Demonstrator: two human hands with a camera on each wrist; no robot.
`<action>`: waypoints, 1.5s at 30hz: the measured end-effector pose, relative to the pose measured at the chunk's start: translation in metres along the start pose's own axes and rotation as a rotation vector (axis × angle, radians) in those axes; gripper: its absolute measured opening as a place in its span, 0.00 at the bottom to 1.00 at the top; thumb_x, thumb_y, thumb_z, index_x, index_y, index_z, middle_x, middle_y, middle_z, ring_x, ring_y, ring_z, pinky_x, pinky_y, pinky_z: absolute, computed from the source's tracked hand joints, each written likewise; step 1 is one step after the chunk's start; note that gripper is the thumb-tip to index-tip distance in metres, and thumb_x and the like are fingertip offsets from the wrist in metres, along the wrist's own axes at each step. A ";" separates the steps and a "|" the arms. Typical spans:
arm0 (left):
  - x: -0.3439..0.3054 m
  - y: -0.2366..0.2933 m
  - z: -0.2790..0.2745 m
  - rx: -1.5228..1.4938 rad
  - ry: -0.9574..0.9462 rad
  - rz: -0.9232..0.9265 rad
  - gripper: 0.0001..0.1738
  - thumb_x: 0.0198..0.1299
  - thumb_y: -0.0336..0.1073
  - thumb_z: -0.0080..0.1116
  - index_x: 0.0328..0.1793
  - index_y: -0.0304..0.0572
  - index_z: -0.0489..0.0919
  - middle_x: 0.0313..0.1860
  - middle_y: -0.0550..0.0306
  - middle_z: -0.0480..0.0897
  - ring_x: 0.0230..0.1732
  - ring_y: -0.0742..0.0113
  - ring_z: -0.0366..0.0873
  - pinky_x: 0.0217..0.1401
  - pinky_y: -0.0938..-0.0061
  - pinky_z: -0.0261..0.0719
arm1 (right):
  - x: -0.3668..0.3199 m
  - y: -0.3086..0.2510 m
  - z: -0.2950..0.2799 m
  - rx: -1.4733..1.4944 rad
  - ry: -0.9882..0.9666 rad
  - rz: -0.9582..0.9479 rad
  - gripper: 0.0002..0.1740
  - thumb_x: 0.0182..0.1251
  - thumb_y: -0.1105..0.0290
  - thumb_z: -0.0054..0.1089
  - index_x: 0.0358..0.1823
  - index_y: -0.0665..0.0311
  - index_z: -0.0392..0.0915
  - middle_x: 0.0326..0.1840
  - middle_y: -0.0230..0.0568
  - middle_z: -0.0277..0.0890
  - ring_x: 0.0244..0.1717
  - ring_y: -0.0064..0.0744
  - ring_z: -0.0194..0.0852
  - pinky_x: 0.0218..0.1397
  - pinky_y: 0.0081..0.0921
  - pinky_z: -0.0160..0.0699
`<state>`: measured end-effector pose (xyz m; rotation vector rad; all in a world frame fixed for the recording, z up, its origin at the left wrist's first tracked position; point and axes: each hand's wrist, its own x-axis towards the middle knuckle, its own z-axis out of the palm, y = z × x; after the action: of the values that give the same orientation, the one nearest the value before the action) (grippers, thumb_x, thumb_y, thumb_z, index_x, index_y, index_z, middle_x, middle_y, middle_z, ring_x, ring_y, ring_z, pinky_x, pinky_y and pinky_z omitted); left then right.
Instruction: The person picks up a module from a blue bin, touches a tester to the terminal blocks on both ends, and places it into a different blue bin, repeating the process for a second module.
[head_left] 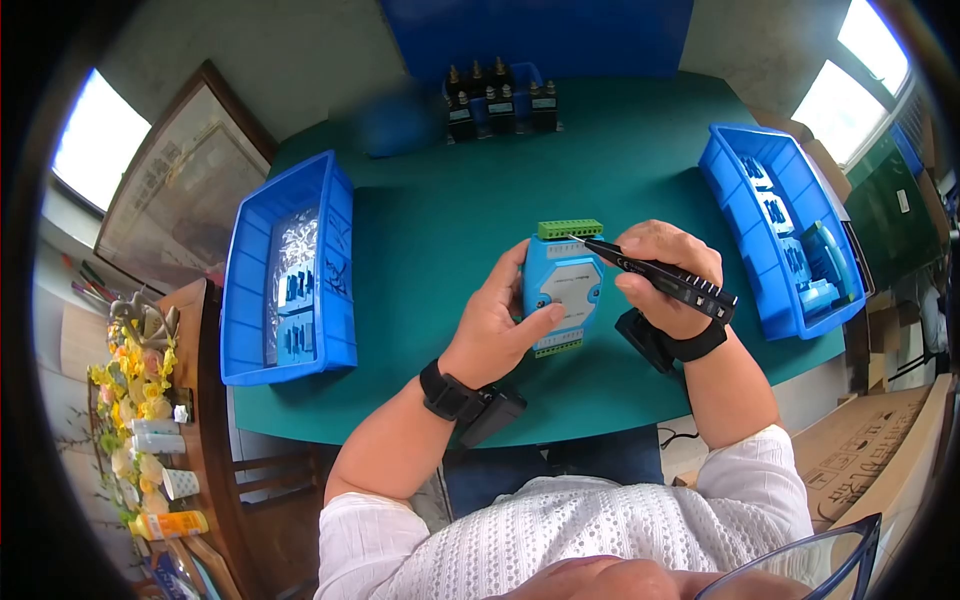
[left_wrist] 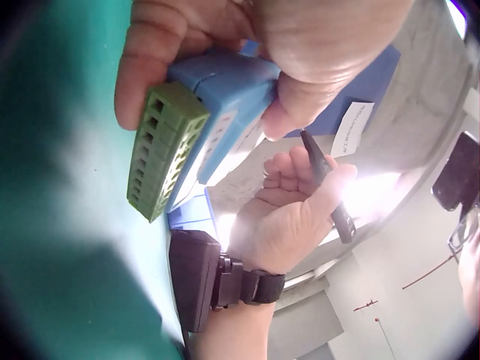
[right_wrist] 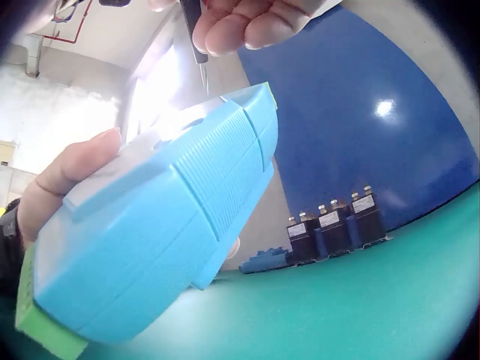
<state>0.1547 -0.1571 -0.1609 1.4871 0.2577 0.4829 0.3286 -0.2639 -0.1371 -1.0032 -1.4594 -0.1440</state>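
Note:
My left hand point(head_left: 497, 325) grips a blue electronic module point(head_left: 538, 290) with a grey label face, its thumb lying across the front. Green screw terminal blocks point(head_left: 569, 229) line the module's top and bottom ends. In the left wrist view the wire openings of one green terminal block point(left_wrist: 159, 150) face the camera. Between the thumb and fingers of my right hand point(head_left: 675, 265) is a black pen-shaped tool point(head_left: 680, 283) with a thin metal tip. In the head view that tip overlaps the upper terminal block; in the right wrist view, the thin tip point(right_wrist: 205, 79) shows close over the module's face.
Blue bins stand on the green table point(head_left: 440, 220): the left bin point(head_left: 340, 290) holds bagged and loose blue parts, the right bin point(head_left: 745, 215) several blue modules. Black components with metal posts point(head_left: 500, 110) stand at the back. A blurred blue thing point(head_left: 395, 125) sits beside them.

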 end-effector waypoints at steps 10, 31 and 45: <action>0.000 -0.003 -0.001 0.021 0.025 0.012 0.37 0.54 0.30 0.59 0.69 0.36 0.55 0.53 0.50 0.73 0.52 0.67 0.73 0.55 0.72 0.72 | -0.002 -0.002 0.001 0.027 0.011 0.014 0.16 0.45 0.73 0.73 0.34 0.66 0.75 0.29 0.43 0.79 0.29 0.36 0.81 0.32 0.24 0.79; -0.001 0.000 -0.001 0.096 -0.006 0.004 0.40 0.55 0.32 0.62 0.70 0.37 0.53 0.55 0.51 0.73 0.55 0.67 0.72 0.60 0.71 0.68 | -0.002 -0.006 0.002 -0.015 0.017 -0.008 0.21 0.40 0.67 0.77 0.31 0.66 0.74 0.27 0.42 0.79 0.30 0.36 0.82 0.34 0.25 0.81; -0.001 -0.005 -0.002 0.031 0.088 0.075 0.29 0.54 0.26 0.58 0.63 0.43 0.64 0.54 0.53 0.72 0.53 0.67 0.71 0.53 0.74 0.72 | -0.003 -0.006 0.003 0.325 0.082 0.083 0.19 0.53 0.60 0.69 0.35 0.67 0.72 0.28 0.44 0.76 0.29 0.32 0.78 0.33 0.24 0.77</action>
<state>0.1536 -0.1561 -0.1657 1.5115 0.2802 0.6075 0.3218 -0.2675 -0.1371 -0.7810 -1.3126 0.1092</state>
